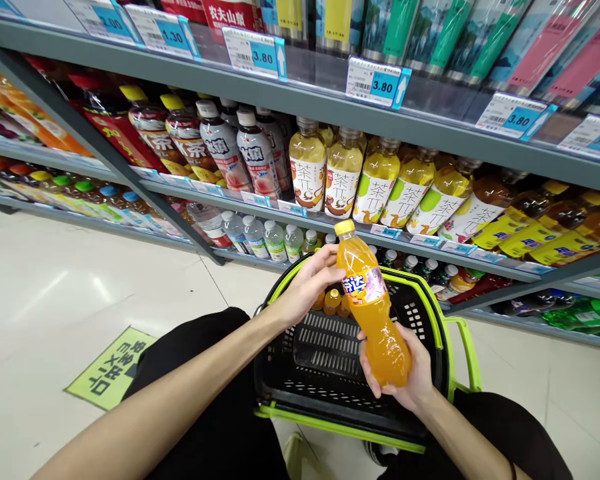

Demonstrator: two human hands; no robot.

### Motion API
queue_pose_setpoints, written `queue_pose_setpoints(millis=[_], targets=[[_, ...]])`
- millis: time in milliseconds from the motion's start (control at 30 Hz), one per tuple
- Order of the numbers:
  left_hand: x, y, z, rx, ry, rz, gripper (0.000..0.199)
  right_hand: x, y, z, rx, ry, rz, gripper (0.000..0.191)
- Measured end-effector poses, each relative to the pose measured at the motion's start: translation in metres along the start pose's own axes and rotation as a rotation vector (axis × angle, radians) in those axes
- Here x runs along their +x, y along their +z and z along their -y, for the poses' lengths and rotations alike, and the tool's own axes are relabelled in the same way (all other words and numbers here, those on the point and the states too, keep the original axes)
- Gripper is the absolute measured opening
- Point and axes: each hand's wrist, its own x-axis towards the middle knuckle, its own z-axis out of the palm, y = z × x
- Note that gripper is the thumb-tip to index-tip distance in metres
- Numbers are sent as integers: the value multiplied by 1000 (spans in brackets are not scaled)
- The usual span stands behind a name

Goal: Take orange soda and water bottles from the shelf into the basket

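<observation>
A large bottle of orange soda (367,300) with a yellow cap and a purple-and-blue label tilts over the basket, cap up and toward the shelf. My right hand (405,367) wraps its lower end from beneath. On the upper part, my left hand (313,283) rests its bent fingers and thumb against the side of the label and shoulder; some of its fingertips are hidden behind the bottle. Below is a black shopping basket (325,400) with lime-green rim and handles. Several small orange bottles (332,302) with orange caps lie inside at its far end.
Ahead runs a grey drinks shelf (300,140) with rows of tea bottles (307,167) and price tags (377,83). Small clear bottles (275,240) stand on the bottom level. A green floor sticker (111,367) lies at left. My knees, in black, flank the basket.
</observation>
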Motion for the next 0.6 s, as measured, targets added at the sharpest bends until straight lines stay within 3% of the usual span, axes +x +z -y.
queue_pose_setpoints(millis=[433, 600], targets=[[-3, 2, -6, 37, 48, 38, 27, 4, -7, -1, 72, 68, 33, 61], [-2, -2, -4, 48, 45, 36, 27, 2, -7, -2, 17, 75, -10, 63]])
